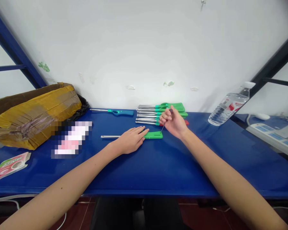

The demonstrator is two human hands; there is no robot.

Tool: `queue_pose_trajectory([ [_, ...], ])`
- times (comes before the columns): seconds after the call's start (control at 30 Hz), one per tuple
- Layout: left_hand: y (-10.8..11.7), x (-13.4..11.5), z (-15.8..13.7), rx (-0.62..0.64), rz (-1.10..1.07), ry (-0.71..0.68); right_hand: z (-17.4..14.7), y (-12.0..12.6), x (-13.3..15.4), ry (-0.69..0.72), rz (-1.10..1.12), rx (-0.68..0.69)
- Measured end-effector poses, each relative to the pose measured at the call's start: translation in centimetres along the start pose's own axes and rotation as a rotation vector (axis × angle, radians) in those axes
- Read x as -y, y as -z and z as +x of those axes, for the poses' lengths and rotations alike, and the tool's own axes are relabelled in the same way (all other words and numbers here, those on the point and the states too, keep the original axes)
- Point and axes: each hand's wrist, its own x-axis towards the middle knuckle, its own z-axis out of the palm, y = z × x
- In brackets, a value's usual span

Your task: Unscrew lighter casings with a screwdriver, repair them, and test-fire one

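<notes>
A green long-nosed gas lighter (153,135) lies flat on the blue table, its silver tube (109,136) pointing left. My left hand (132,140) lies over the lighter's middle and holds it against the tabletop, hiding its trigger part. In my right hand (174,124), the fingers are closed round the dark handle of a screwdriver (162,128). Its thin shaft slants down to the right end of the green handle, where the tip meets or nearly meets a small hole. Just behind, several more lighters (175,107) lie side by side, mostly green, with a bit of red showing.
A blue lighter (124,112) lies by the wall. Left are a taped cardboard box (38,118), a blurred-out item (72,139) and a torn packet (12,164). A tilted water bottle (230,103) and a white power strip (273,135) are at the right.
</notes>
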Motion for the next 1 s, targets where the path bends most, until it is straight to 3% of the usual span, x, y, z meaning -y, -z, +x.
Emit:
queue_pose_trajectory([
  [0.23,0.08,-0.02,0.02,0.027,0.016,0.004,-0.28,0.22,-0.01,0.064,0.01,0.044],
  [0.43,0.16,-0.05,0.03,0.007,0.007,0.002,-0.16,0.16,0.01,0.062,-0.008,-0.029],
  [0.63,0.18,-0.03,0.08,0.02,0.034,-0.003,-0.32,-0.29,-0.33,-0.008,-0.044,0.052],
  [0.8,0.2,-0.04,0.04,0.029,0.05,-0.004,-0.49,-0.21,-0.46,0.059,-0.01,0.077],
  [1.0,0.18,0.04,-0.01,0.017,0.046,-0.001,-0.19,0.26,-0.52,0.085,0.043,-0.014],
])
